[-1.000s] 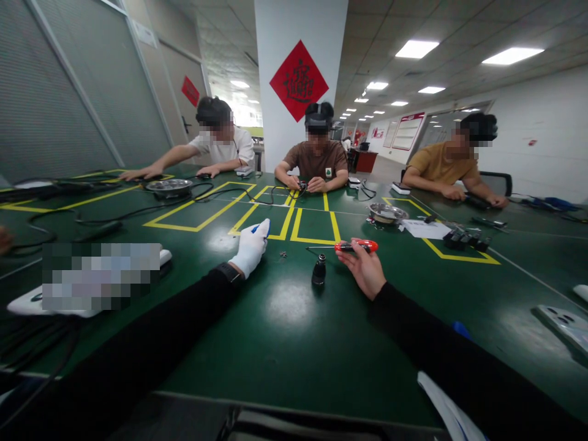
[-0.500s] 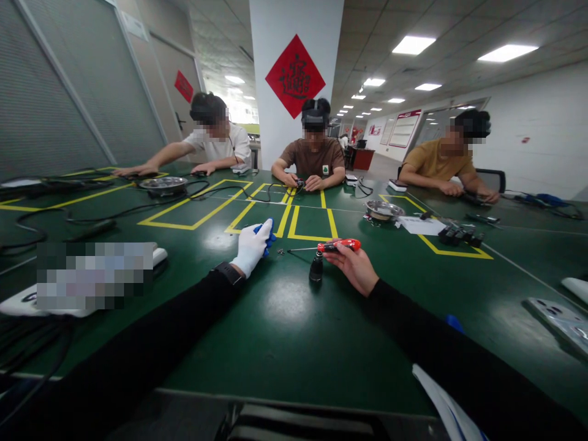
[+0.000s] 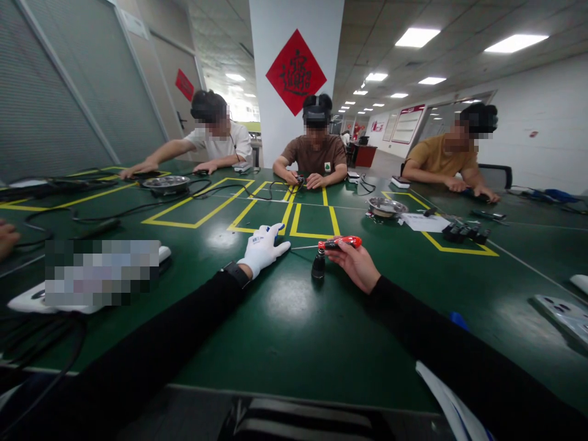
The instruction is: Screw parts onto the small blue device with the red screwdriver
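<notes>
My left hand, in a white glove with blue fingertips, lies palm down with its fingers spread and thumb stretched out to the right. It is over the spot where small metal bits lay, and it hides them. My bare right hand is closed round the red and black handle of a screwdriver. The thin shaft points left, its tip close to my left thumb. Below the handle a black, cone-like part stands upright on the green table; whether my right fingers touch it I cannot tell.
Three people sit across the table, their hands on it. Metal bowls stand at right and left. Black clips or blocks lie by a paper sheet. A white power strip with cables is at left, a phone at right.
My left hand has turned from a side-on, curled grip to palm down with fingers spread, moving right over the small metal bits. My right hand keeps the screwdriver in nearly the same place.
</notes>
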Motion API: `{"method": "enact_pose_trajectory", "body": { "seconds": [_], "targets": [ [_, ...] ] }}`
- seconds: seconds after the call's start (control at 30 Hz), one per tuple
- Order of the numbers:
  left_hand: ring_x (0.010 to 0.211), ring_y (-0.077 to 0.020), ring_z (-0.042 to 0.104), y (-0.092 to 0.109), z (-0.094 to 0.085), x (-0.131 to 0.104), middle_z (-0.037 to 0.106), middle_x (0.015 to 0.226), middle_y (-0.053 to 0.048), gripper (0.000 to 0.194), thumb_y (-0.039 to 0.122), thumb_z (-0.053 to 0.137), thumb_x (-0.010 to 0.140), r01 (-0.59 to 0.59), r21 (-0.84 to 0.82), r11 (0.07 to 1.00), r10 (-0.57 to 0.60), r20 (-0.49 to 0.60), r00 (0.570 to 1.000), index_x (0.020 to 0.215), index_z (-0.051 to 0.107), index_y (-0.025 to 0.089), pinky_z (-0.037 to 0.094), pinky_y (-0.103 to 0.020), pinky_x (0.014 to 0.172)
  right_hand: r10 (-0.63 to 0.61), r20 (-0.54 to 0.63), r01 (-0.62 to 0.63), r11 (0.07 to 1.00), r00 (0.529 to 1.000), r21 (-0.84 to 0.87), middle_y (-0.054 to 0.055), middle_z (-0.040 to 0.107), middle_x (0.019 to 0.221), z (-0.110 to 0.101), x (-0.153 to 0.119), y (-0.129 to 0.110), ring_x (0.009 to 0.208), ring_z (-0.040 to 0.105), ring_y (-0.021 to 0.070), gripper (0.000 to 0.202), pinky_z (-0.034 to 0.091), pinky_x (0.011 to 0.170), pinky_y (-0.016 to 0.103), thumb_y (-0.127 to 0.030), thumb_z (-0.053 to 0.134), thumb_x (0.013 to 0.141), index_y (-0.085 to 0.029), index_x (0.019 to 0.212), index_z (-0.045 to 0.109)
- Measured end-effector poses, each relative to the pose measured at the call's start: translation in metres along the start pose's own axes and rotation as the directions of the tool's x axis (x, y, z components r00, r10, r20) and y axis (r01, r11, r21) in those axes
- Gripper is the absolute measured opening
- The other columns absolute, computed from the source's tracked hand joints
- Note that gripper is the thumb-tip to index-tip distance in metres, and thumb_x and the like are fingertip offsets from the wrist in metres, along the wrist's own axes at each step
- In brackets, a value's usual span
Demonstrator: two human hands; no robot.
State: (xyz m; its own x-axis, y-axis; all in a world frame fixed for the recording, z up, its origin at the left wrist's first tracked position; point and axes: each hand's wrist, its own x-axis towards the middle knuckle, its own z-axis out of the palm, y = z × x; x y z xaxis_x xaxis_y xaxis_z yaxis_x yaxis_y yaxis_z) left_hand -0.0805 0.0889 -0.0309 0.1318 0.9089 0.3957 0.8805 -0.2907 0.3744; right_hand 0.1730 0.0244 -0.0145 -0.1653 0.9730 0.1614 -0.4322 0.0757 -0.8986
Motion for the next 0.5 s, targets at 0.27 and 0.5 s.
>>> {"method": "enact_pose_trajectory", "body": {
  "seconds": [0.27,0.5],
  "targets": [
    [0.113,-0.0286,0.048,-0.0014,0.0036,0.0008,0.05,0.123,-0.012,0.064,0.057,0.046,0.081,-0.015,0.09,0.996,0.011,0.043,0.999,0.133,0.041,0.021,0.037,-0.041,0.096,-0.023,-0.109,0.032,0.996,0.994,0.082,0.006,0.072,0.083,-0.0039,0.0043,0.0034,0.066,0.067,0.0132,0.018,0.053,0.064,0.023,-0.031,0.065,0.078,-0.016,0.087,0.06],
    [0.112,-0.028,0.05,-0.0009,0.0049,0.001,0.051,0.121,-0.011,0.055,0.054,0.04,0.085,-0.012,0.122,0.992,0.006,0.047,0.999,0.131,0.044,0.023,0.038,-0.041,0.095,-0.026,-0.103,0.035,0.995,0.994,0.09,0.005,0.072,0.082,-0.0049,0.0052,0.0038,0.068,0.068,0.0141,0.015,0.054,0.065,0.024,-0.029,0.065,0.079,-0.018,0.087,0.059]
  ]
}}
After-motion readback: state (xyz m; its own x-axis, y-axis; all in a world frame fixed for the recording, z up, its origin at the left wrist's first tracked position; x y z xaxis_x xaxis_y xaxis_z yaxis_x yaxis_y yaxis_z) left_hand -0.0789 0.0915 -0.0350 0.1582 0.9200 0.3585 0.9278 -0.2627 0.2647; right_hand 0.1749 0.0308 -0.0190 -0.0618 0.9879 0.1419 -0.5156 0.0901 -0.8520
